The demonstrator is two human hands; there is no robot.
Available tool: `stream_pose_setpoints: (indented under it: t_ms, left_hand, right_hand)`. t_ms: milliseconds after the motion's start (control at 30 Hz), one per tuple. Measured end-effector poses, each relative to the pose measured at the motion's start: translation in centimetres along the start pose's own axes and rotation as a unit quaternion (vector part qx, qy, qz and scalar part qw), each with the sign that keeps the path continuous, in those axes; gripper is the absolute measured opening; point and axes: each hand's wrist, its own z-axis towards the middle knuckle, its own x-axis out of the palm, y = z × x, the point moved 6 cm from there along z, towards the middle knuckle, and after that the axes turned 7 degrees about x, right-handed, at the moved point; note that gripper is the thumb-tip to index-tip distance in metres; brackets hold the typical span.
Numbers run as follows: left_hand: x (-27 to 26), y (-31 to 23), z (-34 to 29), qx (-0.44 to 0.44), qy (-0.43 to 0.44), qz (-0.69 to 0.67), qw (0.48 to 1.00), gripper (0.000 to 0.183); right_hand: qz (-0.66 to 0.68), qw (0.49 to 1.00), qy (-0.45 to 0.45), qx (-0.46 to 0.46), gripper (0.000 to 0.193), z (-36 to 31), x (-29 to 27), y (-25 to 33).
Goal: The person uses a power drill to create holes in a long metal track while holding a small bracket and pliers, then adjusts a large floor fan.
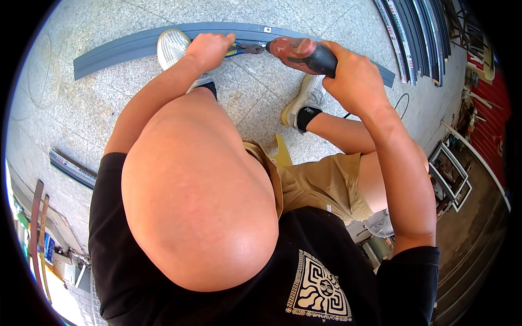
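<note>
A long grey metal profile (111,58) lies across the stone floor at the far side, and my left shoe (173,50) rests on it. My left hand (209,51) is closed around the handles of a pair of pliers (251,49), whose jaws point right over the profile. My right hand (356,79) grips a red and black power drill (299,54) by its body, its front end pointing left. The drill's nose meets the tip of the pliers' jaws; whatever small piece is between them is too small to make out. A small light square (267,30) sits on the profile beyond.
Several long dark profiles (413,43) lie stacked at the far right. My right shoe (304,100) stands on the floor behind the drill, near a thin black cord (405,103). A yellow plastic piece (281,151) shows beside my shorts. Another short profile (73,168) lies at the left.
</note>
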Motion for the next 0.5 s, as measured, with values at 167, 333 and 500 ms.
stream_pose_setpoints:
  t_ms: [167,333,500]
  left_hand:
    - [0.24,0.19,-0.02,-0.004,-0.003,-0.002,1.000,0.029]
    - [0.02,-0.07,0.07,-0.012,0.015,0.001,1.000,0.030]
    - [0.07,0.09,0.11,-0.012,0.016,-0.001,1.000,0.030]
  right_hand:
    - [-0.008,1.000,-0.003,0.002,0.060,0.12,-0.09,-0.03]
    - [-0.002,1.000,0.005,0.008,0.060,0.12,-0.30,0.01]
    - [-0.010,1.000,-0.010,-0.001,0.060,0.06,-0.18,0.03]
